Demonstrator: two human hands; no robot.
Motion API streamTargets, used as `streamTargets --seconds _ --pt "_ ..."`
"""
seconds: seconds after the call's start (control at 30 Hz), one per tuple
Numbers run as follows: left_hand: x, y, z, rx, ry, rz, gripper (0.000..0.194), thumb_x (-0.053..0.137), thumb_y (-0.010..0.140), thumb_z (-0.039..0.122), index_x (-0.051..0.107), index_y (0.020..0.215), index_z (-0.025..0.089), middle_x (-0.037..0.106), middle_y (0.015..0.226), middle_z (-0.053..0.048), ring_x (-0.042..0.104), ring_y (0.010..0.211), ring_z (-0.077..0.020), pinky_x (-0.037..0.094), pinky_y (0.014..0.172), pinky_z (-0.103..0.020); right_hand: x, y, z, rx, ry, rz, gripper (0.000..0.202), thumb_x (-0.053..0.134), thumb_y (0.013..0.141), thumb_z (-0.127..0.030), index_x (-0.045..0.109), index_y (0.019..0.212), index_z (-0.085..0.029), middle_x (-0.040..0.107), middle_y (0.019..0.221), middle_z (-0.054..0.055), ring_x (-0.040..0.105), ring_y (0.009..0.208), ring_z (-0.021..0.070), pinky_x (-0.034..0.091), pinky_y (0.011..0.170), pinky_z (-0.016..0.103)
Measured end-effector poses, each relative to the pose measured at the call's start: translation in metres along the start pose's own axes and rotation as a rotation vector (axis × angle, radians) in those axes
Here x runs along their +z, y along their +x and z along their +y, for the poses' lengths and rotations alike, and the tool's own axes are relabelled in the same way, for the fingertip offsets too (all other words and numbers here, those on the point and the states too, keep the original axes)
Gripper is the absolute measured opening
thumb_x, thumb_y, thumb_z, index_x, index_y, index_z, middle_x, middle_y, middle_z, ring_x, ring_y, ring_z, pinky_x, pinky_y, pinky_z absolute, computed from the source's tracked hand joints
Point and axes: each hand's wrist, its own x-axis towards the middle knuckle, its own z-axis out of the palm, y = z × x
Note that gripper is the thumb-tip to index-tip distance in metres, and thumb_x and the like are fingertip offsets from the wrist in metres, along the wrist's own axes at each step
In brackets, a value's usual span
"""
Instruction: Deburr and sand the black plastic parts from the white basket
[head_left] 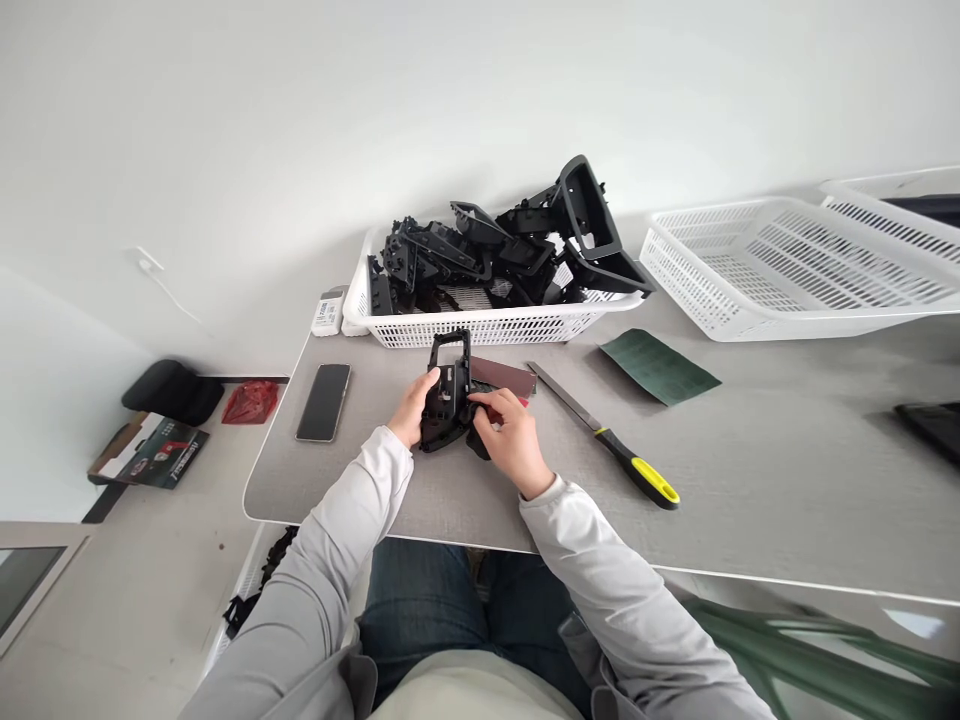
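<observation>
A black plastic frame part (448, 400) with a rectangular opening at its far end is tilted up over the desk. My left hand (412, 408) grips its left side, thumb on the face. At the part's right edge is my right hand (510, 435), fingers curled in a pinch; what they hold is too small or hidden to make out. A dark piece (477, 442) shows below those fingers. Just behind my right hand lies a brown-red sheet, seemingly sandpaper (504, 376). A file (611, 445) with a black and yellow handle rests to the right.
A white basket (465, 328) heaped with black plastic parts (517, 240) stands behind my hands. White baskets (750, 325) sit at the back right. A green sheet (660, 366) lies before them. A phone (323, 402) is on the left, and a dark object (934, 430) far right.
</observation>
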Motion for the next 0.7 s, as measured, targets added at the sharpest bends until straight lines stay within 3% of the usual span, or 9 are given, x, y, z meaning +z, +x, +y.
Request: streamTargets --seconds 0.23,0.4,0.6,0.7 --pt "0.000 0.002 -0.005 0.006 0.011 -0.019 0.038 0.075 0.064 0.052 0.064 0.071 0.017 0.066 0.062 0.000 0.062 0.057 -0.0146 0.047 0.059 -0.027 0.001 0.001 0.005 0.156 0.160 0.175 0.016 0.058 0.081 -0.033 0.065 0.089 -0.021 0.064 0.080 0.004 0.059 0.068 0.0173 0.051 0.065 0.033" --pt "0.000 0.003 -0.005 0.088 0.017 0.017 0.040 0.076 0.061 0.054 0.060 0.068 0.017 0.061 0.057 0.002 0.058 0.053 -0.0126 0.043 0.055 -0.026 0.004 -0.001 0.004 0.054 0.071 -0.066 0.013 0.058 0.081 -0.031 0.065 0.086 -0.021 0.062 0.074 0.003 0.056 0.062 0.0167 0.049 0.061 0.032" --pt "0.002 0.004 -0.005 0.183 -0.026 0.057 0.042 0.076 0.062 0.055 0.060 0.073 0.018 0.062 0.061 0.003 0.060 0.057 -0.0122 0.045 0.059 -0.025 0.008 -0.008 0.000 -0.032 -0.006 -0.057 0.015 0.054 0.085 -0.030 0.065 0.091 -0.021 0.062 0.074 0.003 0.057 0.062 0.0165 0.050 0.061 0.032" --pt "-0.001 0.008 -0.005 0.195 -0.042 0.086 0.045 0.074 0.063 0.057 0.060 0.077 0.017 0.063 0.064 0.002 0.060 0.057 -0.0118 0.045 0.060 -0.025 0.014 -0.015 -0.004 -0.050 -0.004 -0.256 0.013 0.054 0.084 -0.027 0.065 0.087 -0.022 0.063 0.072 0.002 0.058 0.061 0.0165 0.050 0.059 0.031"
